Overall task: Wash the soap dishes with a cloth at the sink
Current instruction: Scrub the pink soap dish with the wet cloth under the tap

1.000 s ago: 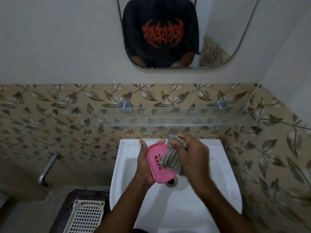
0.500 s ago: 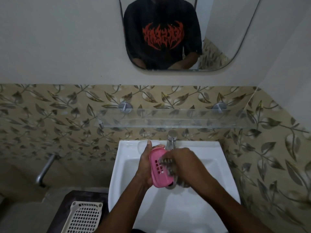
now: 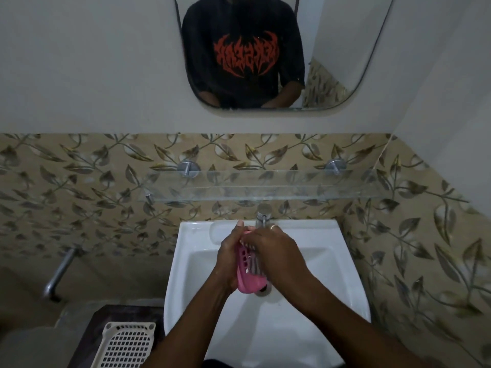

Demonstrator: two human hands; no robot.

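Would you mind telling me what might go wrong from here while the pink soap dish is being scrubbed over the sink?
1. The left hand holds the pink soap dish on edge; if wet, it may slip into the sink.
2. The dish hangs just above the drain, so a dropped cloth could block it.
3. The right hand works close under the tap and might knock it.

Over the white sink [image 3: 313, 251], the left hand [image 3: 227, 257] grips an upright pink soap dish [image 3: 247, 272] while the right hand [image 3: 279, 254] presses what looks like a grey cloth [image 3: 255, 265] against it.
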